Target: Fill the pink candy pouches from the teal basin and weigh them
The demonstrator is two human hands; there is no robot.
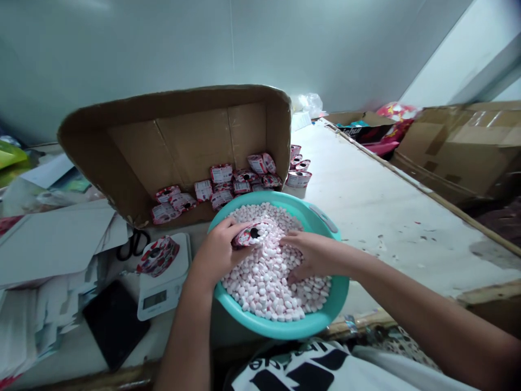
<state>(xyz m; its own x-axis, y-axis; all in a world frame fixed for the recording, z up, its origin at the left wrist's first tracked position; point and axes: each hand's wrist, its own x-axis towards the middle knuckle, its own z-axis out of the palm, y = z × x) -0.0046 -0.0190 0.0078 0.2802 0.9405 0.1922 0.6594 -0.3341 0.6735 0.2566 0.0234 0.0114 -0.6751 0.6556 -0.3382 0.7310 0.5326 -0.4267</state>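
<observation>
My left hand (222, 247) is closed around a small red-and-white printed candy box (244, 235), tilted so that the dark hole in it faces the sweets. It is held low over a turquoise basin (280, 328) full of small, pale pink-white candies (268, 288). My right hand (307, 252) reaches into the basin from the right, palm down, its thumb apart from the fingers. Its fingertips touch the candies beside the box, and some are partly buried. Just left of my left hand, a similar candy box (158, 256) rests on a white kitchen scale (165, 293).
Behind the basin a cardboard box (142, 141) lies on its side with several candy boxes (222, 174) inside. More candy boxes (299, 178) stand to its right. Black scissors (132, 245), a black flat panel (116, 324) and white card sheets (57, 244) lie left.
</observation>
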